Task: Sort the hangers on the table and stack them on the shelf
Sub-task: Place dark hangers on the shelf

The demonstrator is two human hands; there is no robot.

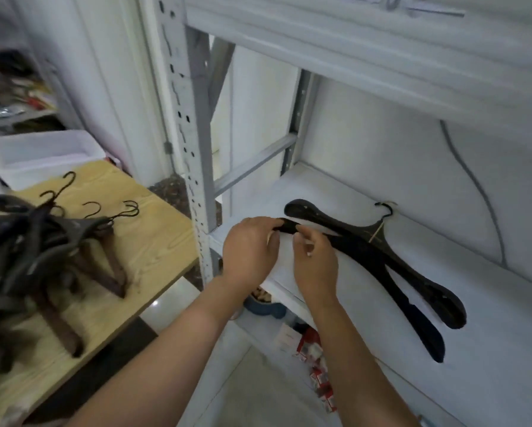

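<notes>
Two black hangers lie on the white shelf (489, 303). The rear black hanger (412, 266) rests flat with its hook toward the wall. The front black hanger (372, 260) overlaps it, and both my hands pinch its left end: my left hand (249, 251) grips the tip, my right hand (315, 263) holds it just beside. A pile of dark and brown hangers (43, 251) lies on the wooden table (154, 241) at the left, hooks pointing away.
A white plastic bin (40, 155) sits at the table's far edge. The shelf's perforated metal upright (194, 167) stands between table and shelf. An upper shelf board (351, 57) hangs overhead. Small red-and-white packets (317, 374) lie on the lower level. A grey cable (480, 192) runs down the wall.
</notes>
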